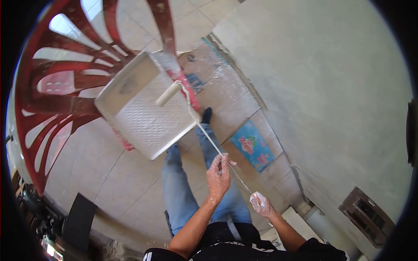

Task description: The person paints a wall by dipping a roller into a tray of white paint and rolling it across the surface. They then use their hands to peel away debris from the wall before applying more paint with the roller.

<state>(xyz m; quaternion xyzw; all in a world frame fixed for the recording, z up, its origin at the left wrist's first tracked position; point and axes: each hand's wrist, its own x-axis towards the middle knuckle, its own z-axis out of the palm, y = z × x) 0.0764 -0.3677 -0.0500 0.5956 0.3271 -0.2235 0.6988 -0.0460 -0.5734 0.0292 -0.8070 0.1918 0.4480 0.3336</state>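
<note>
A paint roller (169,93) with a long thin handle reaches from my hands to a white paint tray (150,122). Its pale roller sleeve overlaps the tray's ribbed slope, near the right side. My left hand (219,176) pinches the handle partway along, fingers closed around it. Lower and to the right, my right hand (262,205) is closed on the handle's end. Both hands are speckled with white paint. The tray lies tilted in this view on a red plastic chair (74,69), with wet paint in its deep end.
A pale green wall (331,95) runs along the right, with a brown socket plate (367,216) low on it. On the tiled floor (130,182) lies a flattened blue printed carton (252,145) by the wall's foot. A dark panel (78,222) stands at lower left.
</note>
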